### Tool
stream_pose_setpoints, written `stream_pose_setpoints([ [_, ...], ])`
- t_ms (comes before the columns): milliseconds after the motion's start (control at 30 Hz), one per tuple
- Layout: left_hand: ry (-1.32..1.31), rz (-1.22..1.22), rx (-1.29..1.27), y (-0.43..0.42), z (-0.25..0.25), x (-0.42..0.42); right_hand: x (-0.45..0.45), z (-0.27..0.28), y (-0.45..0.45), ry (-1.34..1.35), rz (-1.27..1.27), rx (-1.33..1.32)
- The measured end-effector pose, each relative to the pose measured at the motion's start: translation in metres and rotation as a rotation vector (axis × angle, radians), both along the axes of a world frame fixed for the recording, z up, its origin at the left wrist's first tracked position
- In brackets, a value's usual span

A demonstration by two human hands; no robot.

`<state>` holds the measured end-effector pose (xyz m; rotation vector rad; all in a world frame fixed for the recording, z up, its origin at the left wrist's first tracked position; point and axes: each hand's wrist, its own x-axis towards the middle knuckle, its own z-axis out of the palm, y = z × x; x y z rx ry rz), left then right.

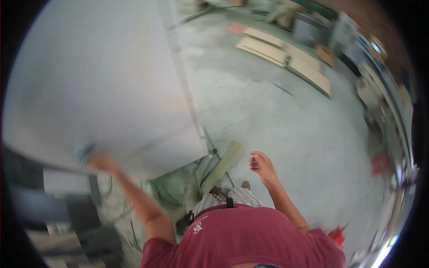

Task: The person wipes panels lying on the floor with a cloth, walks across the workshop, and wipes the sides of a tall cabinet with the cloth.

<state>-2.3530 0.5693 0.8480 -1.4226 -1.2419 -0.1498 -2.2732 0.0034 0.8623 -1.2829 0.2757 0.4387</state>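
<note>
A large pale grey panel [111, 80] fills the upper left. Over its lower left part, my left hand [103, 162] is wrapped round a blurred blue-grey object [83, 151], whose kind I cannot make out. My right hand [262, 166] is raised above the floor, right of the panel's lower corner, with its fingers loosely curled. Motion blur leaves it unclear whether anything small is between those fingers. Below that corner, part of a metal stand [214, 152] shows beside a long greenish piece [225, 165].
Flat cream boards [286, 56] lie on the floor [286, 120] at the upper right, near a grey bin [308, 29] and a cardboard box [325, 55]. Along the right edge stand shelving or benches and a red object [380, 165]. Assorted blurred items lie at the lower left.
</note>
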Motion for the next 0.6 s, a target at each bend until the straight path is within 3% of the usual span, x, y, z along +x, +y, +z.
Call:
stream_pose_setpoints([
  [33, -0.074, -0.087, -0.121, 0.046, -0.013, -0.036, 0.0, 0.0, -0.003, -0.006, 0.045, 0.0],
  [100, -1.832, -0.493, -0.509, 0.087, -0.019, -0.061, -0.004, 0.0, -0.007, -0.02, 0.029, 0.007],
  [133, -1.806, -0.418, -0.318, 0.035, 0.004, -0.042, -0.005, 0.001, -0.009, -0.015, 0.059, 0.017],
  [167, -1.939, -0.564, -0.337, 0.112, -0.088, -0.053, -0.006, 0.001, -0.013, -0.013, 0.1, 0.027],
  [200, -1.814, -0.253, -0.418, 0.04, -0.074, -0.021, -0.006, 0.001, -0.013, -0.026, 0.066, 0.031],
  [233, -1.82, -0.283, -0.448, 0.044, -0.077, 0.003, -0.005, 0.001, -0.012, -0.017, 0.088, 0.029],
  [333, -2.02, -0.577, -0.626, -0.142, -0.126, 0.067, -0.004, 0.006, -0.017, -0.028, 0.059, 0.026],
  [367, -2.086, -0.663, -0.693, -0.151, -0.138, 0.094, -0.001, 0.008, -0.019, -0.037, 0.072, 0.022],
  [400, -1.715, -0.933, -0.777, -0.171, -0.192, 0.122, 0.0, 0.01, -0.023, -0.041, 0.095, 0.024],
  [433, -1.328, -1.165, -0.814, -0.211, -0.185, 0.141, -0.002, 0.012, -0.028, -0.049, 0.065, 0.015],
  [467, -1.341, -1.186, -0.833, -0.281, -0.191, 0.131, 0.0, 0.014, -0.035, -0.067, 0.042, 0.012],
  [500, -1.899, -1.143, -1.704, -0.326, -0.104, 0.17, 0.003, 0.015, -0.041, -0.08, 0.019, 0.013],
  [533, -1.761, -0.921, -2.016, -0.391, -0.007, 0.163, 0.003, 0.015, -0.049, -0.078, -0.007, 0.013],
  [567, -1.537, -1.01, -2.223, -0.412, -0.004, 0.179, 0.004, 0.017, -0.062, -0.09, -0.046, -0.003],
  [600, -1.323, -1.328, -2.249, -0.434, -0.001, 0.191, 0.005, 0.02, -0.077, -0.103, -0.082, -0.021],
])
